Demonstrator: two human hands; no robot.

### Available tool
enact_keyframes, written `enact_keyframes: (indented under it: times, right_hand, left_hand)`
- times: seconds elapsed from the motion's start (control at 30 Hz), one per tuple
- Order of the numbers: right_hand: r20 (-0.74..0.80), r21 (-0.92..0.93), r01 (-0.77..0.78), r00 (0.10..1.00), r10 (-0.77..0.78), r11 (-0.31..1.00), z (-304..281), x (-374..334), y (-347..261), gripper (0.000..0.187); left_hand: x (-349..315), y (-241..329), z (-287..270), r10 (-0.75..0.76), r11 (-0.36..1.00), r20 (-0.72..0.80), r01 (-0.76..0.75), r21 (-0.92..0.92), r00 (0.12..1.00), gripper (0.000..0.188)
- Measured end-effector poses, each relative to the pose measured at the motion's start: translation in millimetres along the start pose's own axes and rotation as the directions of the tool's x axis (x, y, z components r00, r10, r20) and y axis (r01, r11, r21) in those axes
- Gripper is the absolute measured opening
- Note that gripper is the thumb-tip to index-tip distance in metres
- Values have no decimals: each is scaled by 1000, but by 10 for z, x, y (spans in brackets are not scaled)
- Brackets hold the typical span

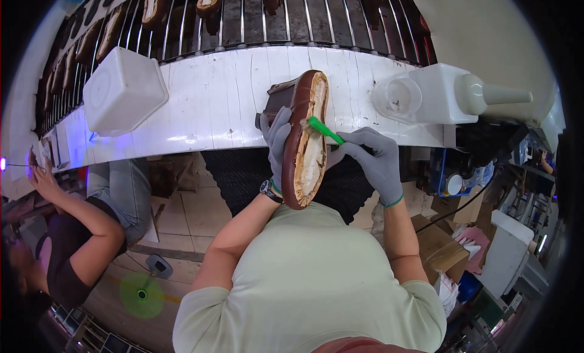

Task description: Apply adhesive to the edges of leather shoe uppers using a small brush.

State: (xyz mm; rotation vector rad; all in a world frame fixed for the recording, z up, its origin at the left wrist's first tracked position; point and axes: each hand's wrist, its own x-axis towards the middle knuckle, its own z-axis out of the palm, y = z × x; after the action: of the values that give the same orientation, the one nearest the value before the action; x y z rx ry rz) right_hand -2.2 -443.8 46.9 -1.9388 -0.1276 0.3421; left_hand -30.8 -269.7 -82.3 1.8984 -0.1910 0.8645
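Observation:
A brown leather shoe upper [298,164] is held sole side up over the front edge of the white table. Its pale, unsoled bottom faces me, with a tan rim around it. My left hand [278,137], in a grey glove, is closed around the shoe's left side; some fingers are hidden behind it. Gloved in grey too, my right hand [374,158] pinches a green-handled brush [326,131]. The bristles touch the shoe bottom near its middle. A dark shaft part of the shoe rests toward the tabletop.
Beyond the white table [213,97], a roller conveyor [292,18] carries several brown shoes. A white plastic container [125,91] stands at left. On the right are a white bottle lying on its side [444,94] and a round clear cup [404,96]. Another person [85,231] sits at left.

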Motion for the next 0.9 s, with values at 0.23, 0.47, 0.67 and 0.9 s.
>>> enact_keyframes:
  times: [0.23, 0.47, 0.67, 0.9]
  right_hand:
    - [-55, -63, -43, 998, 39, 997, -21, 215, 205, 21]
    - [-197, -117, -42, 980, 18, 992, 0, 567, 343, 22]
    - [-119, -103, -54, 992, 41, 993, -136, 656, 379, 18]
    - [74, -39, -98, 992, 101, 994, -246, 456, 158, 15]
  left_hand:
    - [0, 23, 27, 15, 998, 17, -16, 69, 1000, 83]
    - [135, 104, 19, 87, 991, -34, -83, 108, 996, 85]
    - [135, 132, 9, 80, 986, -14, -77, 149, 997, 85]
    - [107, 97, -22, 106, 989, -8, -104, 109, 994, 80]
